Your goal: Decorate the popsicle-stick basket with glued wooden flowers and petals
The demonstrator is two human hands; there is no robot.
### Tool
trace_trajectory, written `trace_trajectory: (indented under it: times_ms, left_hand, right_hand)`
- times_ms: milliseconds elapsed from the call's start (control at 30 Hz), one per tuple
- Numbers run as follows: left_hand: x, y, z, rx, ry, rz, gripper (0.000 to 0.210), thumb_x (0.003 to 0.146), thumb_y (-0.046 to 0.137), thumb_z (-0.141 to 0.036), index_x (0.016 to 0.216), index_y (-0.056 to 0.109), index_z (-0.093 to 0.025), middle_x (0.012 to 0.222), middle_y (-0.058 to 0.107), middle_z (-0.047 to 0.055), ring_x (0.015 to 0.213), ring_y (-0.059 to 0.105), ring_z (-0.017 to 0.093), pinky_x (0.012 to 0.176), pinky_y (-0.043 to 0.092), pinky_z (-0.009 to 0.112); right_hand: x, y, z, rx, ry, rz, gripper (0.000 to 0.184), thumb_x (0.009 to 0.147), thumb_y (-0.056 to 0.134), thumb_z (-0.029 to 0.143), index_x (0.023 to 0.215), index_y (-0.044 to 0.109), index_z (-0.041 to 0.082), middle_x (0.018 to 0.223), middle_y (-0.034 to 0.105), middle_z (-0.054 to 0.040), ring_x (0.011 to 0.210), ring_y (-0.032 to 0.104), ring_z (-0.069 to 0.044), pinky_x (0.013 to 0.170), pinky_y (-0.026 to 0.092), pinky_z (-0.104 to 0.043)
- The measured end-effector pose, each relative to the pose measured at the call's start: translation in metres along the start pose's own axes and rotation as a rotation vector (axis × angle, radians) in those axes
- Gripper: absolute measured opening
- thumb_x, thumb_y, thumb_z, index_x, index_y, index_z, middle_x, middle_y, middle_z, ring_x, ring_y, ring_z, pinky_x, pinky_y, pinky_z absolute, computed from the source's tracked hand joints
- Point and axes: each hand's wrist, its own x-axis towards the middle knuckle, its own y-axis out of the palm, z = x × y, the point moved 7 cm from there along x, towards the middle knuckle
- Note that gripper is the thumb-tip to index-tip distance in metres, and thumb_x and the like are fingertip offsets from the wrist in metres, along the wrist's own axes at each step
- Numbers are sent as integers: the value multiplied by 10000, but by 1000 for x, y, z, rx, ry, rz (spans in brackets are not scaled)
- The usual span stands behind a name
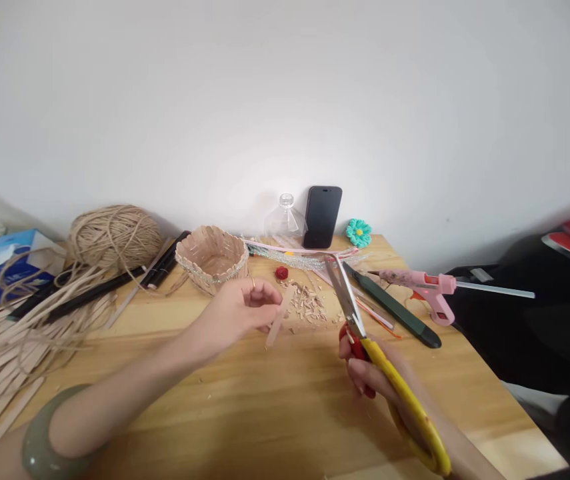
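My left hand (pixel 252 305) pinches a short flat wooden craft stick (pixel 275 327) between thumb and fingers, tilted over the table. In my right hand (pixel 372 373) is a pair of scissors (pixel 395 383) with one yellow and one red handle. Their blades point up and away, slightly parted, to the right of the stick and apart from it. Beyond the stick lies a scatter of small wood chips (pixel 309 303). A small basket (pixel 212 260) made of wooden pieces stands just behind my left hand, which hides part of its lower side.
Loose craft sticks (pixel 9 367), a ball of twine (pixel 115 237) and a blue tissue box (pixel 19 267) crowd the left. A phone (pixel 323 217) leans on the wall beside a clear bottle top (pixel 285 217). Rightward lie a green cutter (pixel 395 308) and a pink glue gun (pixel 422 285) overhanging the edge.
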Motion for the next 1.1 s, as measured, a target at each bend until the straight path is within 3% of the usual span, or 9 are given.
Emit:
trace_trajectory:
  times_ms: [100, 267, 400, 533, 767, 1100]
  left_hand:
    - [-9, 0, -3, -170, -14, 20, 147, 629, 664, -195, 722, 555, -165, 664, 620, -23, 616, 606, 113, 560, 488, 229]
    - [-20, -6, -9, -188, 17, -10, 115, 679, 636, -210, 740, 548, -170, 631, 599, -40, 575, 594, 101, 561, 476, 231]
    - [-25, -14, -15, -156, 85, -48, 89, 685, 624, -231, 717, 567, -170, 593, 548, -51, 498, 504, 73, 505, 461, 219]
    - [-26, -26, -16, -90, 114, -101, 66, 676, 613, -228, 701, 606, -167, 621, 556, -32, 484, 432, 62, 416, 406, 174]
    - [-28, -36, -14, -131, 83, -153, 63, 641, 634, -221, 663, 637, -162, 597, 570, -32, 450, 415, 55, 391, 396, 171]
    - [-33, -38, -12, -175, 63, -167, 61, 678, 624, -209, 656, 624, -152, 533, 522, -61, 431, 419, 42, 387, 382, 156]
  right_hand:
    - [6, 14, 9, 1, -28, 59, 447, 746, 560, 622, 788, 496, 182, 702, 429, 19, 551, 357, -89, 490, 354, -207]
    - [13, 36, 24, -31, -83, 172, 458, 767, 517, 642, 787, 490, 186, 631, 383, 40, 541, 337, -96, 501, 335, -219]
    - [10, 46, 23, -61, -73, 237, 482, 788, 453, 667, 861, 509, 194, 711, 427, 7, 600, 390, -123, 560, 391, -248]
    - [10, 50, 21, -100, -83, 240, 507, 805, 423, 668, 977, 531, 203, 772, 458, -10, 647, 415, -136, 632, 413, -279]
    - [23, 60, 32, -220, -96, 272, 618, 673, 429, 790, 892, 576, 232, 739, 498, -31, 682, 485, -199, 609, 432, -324]
    - [13, 62, 37, -319, -143, 251, 491, 820, 390, 655, 1059, 515, 245, 930, 532, -62, 830, 511, -218, 757, 441, -359]
